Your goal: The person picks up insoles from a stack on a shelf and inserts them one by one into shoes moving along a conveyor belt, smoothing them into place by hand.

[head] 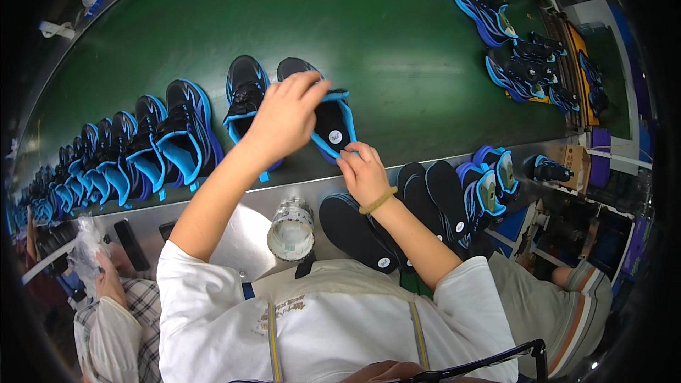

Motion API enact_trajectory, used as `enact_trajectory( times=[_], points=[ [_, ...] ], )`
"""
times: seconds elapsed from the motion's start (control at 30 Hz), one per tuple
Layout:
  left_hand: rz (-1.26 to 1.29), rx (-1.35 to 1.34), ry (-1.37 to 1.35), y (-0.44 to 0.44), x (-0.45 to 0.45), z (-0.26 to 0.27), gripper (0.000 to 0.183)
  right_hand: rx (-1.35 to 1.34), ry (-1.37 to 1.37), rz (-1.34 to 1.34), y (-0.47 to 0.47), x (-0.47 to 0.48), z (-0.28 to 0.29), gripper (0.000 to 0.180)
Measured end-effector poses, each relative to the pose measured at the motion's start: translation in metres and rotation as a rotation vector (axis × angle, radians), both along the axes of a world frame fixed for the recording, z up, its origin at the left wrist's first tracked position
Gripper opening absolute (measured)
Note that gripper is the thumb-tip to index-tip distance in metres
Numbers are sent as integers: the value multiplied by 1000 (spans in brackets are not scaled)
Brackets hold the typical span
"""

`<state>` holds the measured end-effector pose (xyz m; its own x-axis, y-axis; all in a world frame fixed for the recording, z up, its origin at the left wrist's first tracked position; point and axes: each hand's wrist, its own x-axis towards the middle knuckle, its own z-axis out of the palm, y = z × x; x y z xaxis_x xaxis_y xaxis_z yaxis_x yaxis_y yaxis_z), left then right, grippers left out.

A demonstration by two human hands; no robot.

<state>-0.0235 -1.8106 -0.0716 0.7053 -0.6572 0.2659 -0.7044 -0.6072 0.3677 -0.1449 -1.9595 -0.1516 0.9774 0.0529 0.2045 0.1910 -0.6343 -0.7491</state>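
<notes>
Before me on the green work surface, a black and blue sneaker [335, 117] stands with its toe away from me. Inside its opening lies a black insole with a round white sticker at the heel. My left hand [291, 109] is over the shoe's tongue area, its fingers bent and partly hiding the laces. My right hand [364, 167] pinches the heel collar of the same shoe between thumb and fingers. Just left stands a second sneaker [246, 88], partly behind my left forearm. Loose black insoles [354, 229] lie on the metal ledge near my right forearm.
A long row of sneakers [181, 117] runs off to the left. More shoes lie at the far right [500, 26] and on the ledge [484, 186]. An open container [291, 234] stands on the metal ledge close to me. Another person's hand [109, 279] holds clear plastic at lower left.
</notes>
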Motion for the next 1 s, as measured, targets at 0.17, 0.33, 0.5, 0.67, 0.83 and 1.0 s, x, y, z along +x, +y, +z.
enact_trajectory(
  times=[0.17,0.33,0.5,0.67,0.83,1.0],
  points=[
    [-353,622,244,-43,-13,-32,16,32,-47,-32,4,0,-9,11],
    [-367,1155,568,-68,15,-89,18,26,7,9,3,2,-8,9],
    [-203,1108,677,-67,10,-113,19,46,21,5,2,-3,-22,9],
    [-151,1098,674,-69,6,-122,21,-193,148,-50,-1,-27,3,47],
    [-95,1069,631,-65,3,-120,23,-395,187,-107,-34,-107,43,51],
    [-62,1016,522,-65,-4,-126,25,-540,181,-182,-36,-156,4,52]
  ],
)
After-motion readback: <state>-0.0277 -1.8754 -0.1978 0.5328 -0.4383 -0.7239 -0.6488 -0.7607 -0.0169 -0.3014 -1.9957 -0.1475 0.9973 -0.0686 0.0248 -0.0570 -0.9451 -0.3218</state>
